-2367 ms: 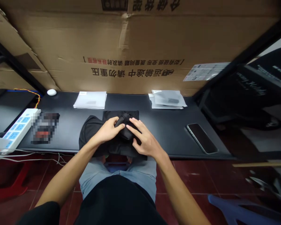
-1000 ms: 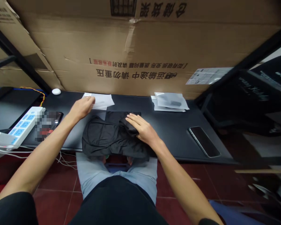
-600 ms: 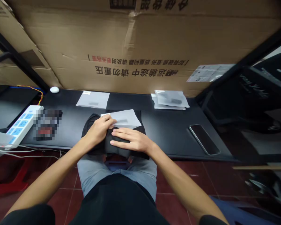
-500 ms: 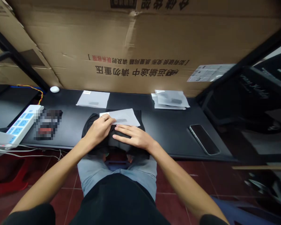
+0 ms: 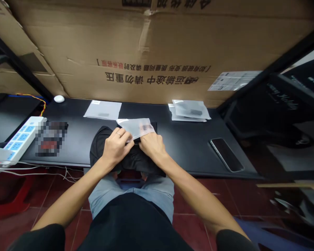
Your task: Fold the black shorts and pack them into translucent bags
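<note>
A frosted plastic bag (image 5: pixel 132 126) with a white label strip lies at a slant over the black cloth (image 5: pixel 101 137) at the table's front edge. My left hand (image 5: pixel 116 144), with a ring on one finger, is closed on the bag's near left edge. My right hand (image 5: pixel 154 144) grips the near right edge; its fingers show blurred through the film, beside a small dark patch. Whether that patch is an object between the fingers I cannot make out. The black cloth spreads beneath both hands and hangs toward my lap.
Another frosted bag (image 5: pixel 103 109) lies at the back left, and two stacked bags (image 5: pixel 191 109) at the back right. A phone (image 5: pixel 227 154) rests to the right. At left are a power strip (image 5: pixel 23 134) and a white rounded object (image 5: pixel 59 99). A cardboard sheet (image 5: pixel 146 42) stands behind.
My right hand has gone from lying spread on the black cloth to the bag's near right edge, its fingers now behind the film. The bag has tilted; my left hand has shifted slightly nearer me.
</note>
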`<state>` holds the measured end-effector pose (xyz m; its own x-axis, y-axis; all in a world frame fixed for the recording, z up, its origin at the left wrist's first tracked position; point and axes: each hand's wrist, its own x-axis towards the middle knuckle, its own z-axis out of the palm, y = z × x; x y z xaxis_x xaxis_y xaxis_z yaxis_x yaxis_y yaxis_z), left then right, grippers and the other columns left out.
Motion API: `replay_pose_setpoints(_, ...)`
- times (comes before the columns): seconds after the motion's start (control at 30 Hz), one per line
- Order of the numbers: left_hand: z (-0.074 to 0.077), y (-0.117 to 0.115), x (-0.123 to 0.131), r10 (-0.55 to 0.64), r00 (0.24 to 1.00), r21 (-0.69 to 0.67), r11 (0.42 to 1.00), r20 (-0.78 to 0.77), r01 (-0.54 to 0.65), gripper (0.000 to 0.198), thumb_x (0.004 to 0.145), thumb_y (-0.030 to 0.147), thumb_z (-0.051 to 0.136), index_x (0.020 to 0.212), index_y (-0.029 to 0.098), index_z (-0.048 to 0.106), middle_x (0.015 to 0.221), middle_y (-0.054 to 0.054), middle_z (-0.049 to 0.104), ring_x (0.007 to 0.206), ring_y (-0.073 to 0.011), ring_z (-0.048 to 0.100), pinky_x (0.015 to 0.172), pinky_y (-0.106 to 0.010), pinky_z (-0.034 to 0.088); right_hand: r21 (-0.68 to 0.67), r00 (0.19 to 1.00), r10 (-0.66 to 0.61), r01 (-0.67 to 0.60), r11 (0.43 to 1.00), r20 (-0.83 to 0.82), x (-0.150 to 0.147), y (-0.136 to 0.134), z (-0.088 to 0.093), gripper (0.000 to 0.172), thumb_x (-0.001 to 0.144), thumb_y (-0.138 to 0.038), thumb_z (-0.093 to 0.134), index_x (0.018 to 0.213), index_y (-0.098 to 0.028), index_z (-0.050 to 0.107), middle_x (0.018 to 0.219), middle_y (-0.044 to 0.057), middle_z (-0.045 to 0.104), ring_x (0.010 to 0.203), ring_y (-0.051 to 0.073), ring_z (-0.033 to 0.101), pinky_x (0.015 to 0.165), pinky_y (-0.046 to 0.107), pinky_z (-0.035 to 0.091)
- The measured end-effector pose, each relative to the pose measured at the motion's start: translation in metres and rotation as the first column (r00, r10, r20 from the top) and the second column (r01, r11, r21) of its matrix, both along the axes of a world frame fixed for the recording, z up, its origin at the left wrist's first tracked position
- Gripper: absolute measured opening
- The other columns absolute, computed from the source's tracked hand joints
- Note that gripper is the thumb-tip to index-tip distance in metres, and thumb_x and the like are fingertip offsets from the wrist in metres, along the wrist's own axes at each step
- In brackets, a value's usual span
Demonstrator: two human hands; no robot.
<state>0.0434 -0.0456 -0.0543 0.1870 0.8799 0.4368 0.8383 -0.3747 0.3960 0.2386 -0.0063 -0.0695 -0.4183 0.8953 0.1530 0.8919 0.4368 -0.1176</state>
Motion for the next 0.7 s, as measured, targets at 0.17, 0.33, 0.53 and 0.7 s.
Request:
replay_pose_setpoints(0.17,-0.006,0.005,-0.026,0.189,0.957,-0.156,0.975,0.219,-0.157,0.037,0.091,0.051,0.080,0.111,0.025,0.063,0.089,-0.003,0.066,0.078,-0.0228,0.063,0.076,-0.035,0.049,0.238,0.913,0.407,-0.400,0.885,0.021,0.025,0.000,-0.001,0.051,0.107,-0.012,0.051,0.158,-0.016,0.055,0.155,0.017,0.065,0.144,0.032,0.060,0.105,0.043,0.060)
replay_pose_setpoints(0.33,-0.009,0.004,-0.040,0.232,0.960,-0.461,0.877,0.157,-0.137,0.046,0.103,0.064,0.058,0.079,0.025,0.065,0.068,-0.004,0.067,0.068,-0.0249,0.064,0.069,-0.034,0.040,0.381,0.900,0.419,-0.432,0.818,0.120,0.033,-0.001,-0.009,0.030,0.111,-0.011,0.048,0.111,-0.018,0.077,0.098,0.010,0.079,0.094,0.025,0.070,0.080,0.037,0.055)
replay_pose_setpoints(0.53,-0.018,0.005,-0.048,0.082,0.933,-0.591,0.792,0.352,0.153,0.046,0.101,0.055,0.057,0.068,0.024,0.062,0.064,-0.002,0.062,0.059,-0.0196,0.054,0.061,-0.031,0.035,0.407,0.870,0.482,-0.480,0.777,0.106,0.017,-0.009,-0.008,0.033,0.115,-0.025,0.050,0.091,-0.020,0.073,0.080,0.003,0.071,0.069,0.017,0.063,0.063,0.033,0.045)
replay_pose_setpoints(0.7,-0.018,0.004,-0.047,0.020,0.827,-0.540,0.766,0.562,0.349,0.046,0.100,0.060,0.059,0.074,0.023,0.053,0.068,0.001,0.050,0.061,-0.0157,0.041,0.058,-0.029,0.032,0.446,0.839,0.518,-0.532,0.720,0.164,-0.012,-0.014,-0.010,0.028,0.116,-0.025,0.048,0.123,-0.018,0.074,0.092,0.006,0.076,0.080,0.019,0.068,0.064,0.032,0.050)
